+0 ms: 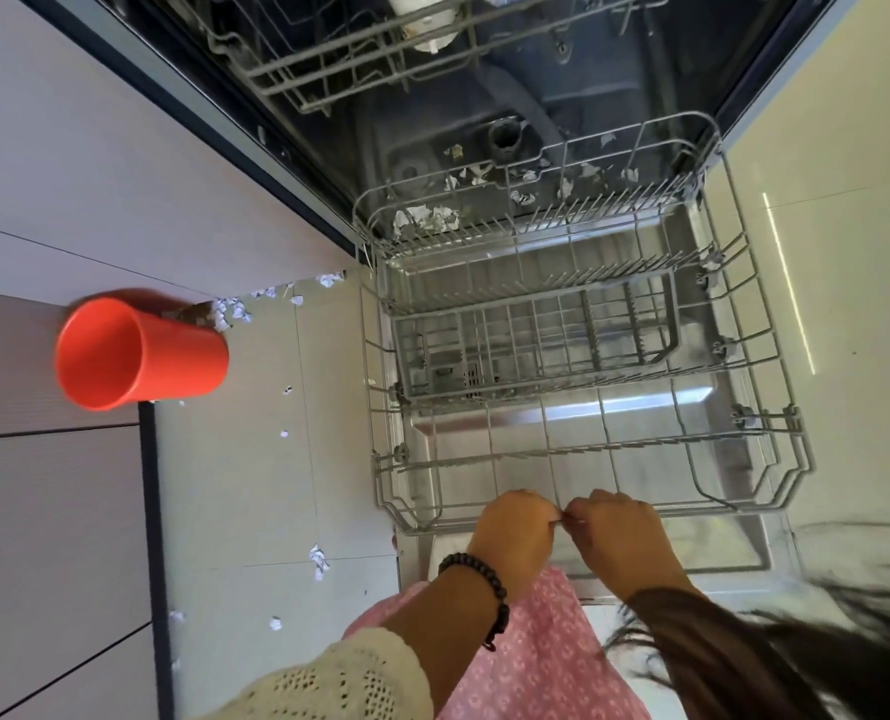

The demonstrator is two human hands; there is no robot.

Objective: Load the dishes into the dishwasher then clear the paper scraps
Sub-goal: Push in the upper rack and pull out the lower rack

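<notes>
The grey wire lower rack [583,356] sits drawn out over the open dishwasher door [640,402], with no dishes in it. Both hands curl their fingers round its front rail: left hand [515,532], right hand [622,535], side by side. Pull evenly so it rolls straight. The orange plastic cup [138,353] waits on the counter at left; white paper scraps [319,560] litter the floor and tub.

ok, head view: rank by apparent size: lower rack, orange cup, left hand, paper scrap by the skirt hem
1. lower rack
2. orange cup; it sits nearer the camera, so its real size is unsure
3. left hand
4. paper scrap
</notes>
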